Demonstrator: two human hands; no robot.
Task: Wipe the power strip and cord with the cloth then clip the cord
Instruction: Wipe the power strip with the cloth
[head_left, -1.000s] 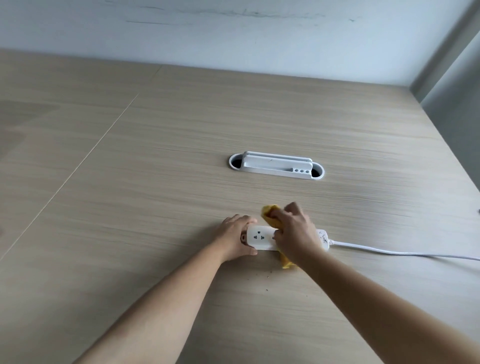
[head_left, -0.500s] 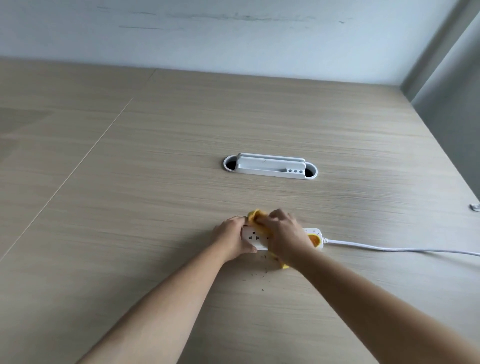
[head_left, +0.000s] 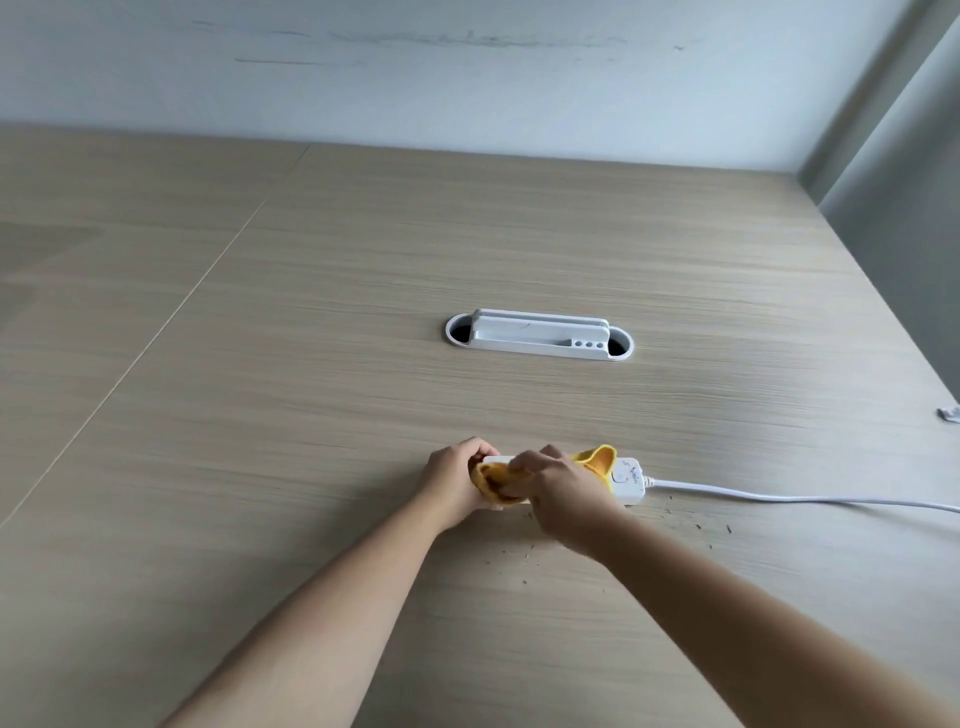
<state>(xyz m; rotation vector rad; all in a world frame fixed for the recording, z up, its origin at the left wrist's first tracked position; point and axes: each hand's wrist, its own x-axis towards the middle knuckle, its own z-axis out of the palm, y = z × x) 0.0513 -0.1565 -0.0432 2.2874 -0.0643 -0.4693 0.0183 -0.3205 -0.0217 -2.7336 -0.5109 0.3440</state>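
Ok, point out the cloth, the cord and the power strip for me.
cloth (head_left: 601, 459), head view, on the fold sticking up behind the right hand.
cord (head_left: 779, 497), head view, on the stretch lying on the desk.
power strip (head_left: 629, 480), head view, on its uncovered right end.

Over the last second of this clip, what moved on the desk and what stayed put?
The right hand slid the yellow cloth leftward along the power strip, from its cord end to the end by the left hand; the sockets it showed earlier are now covered, and the cord end is bare. Nothing was let go. The left hand still steadies the strip, and the cord and white desk grommet lie as before.
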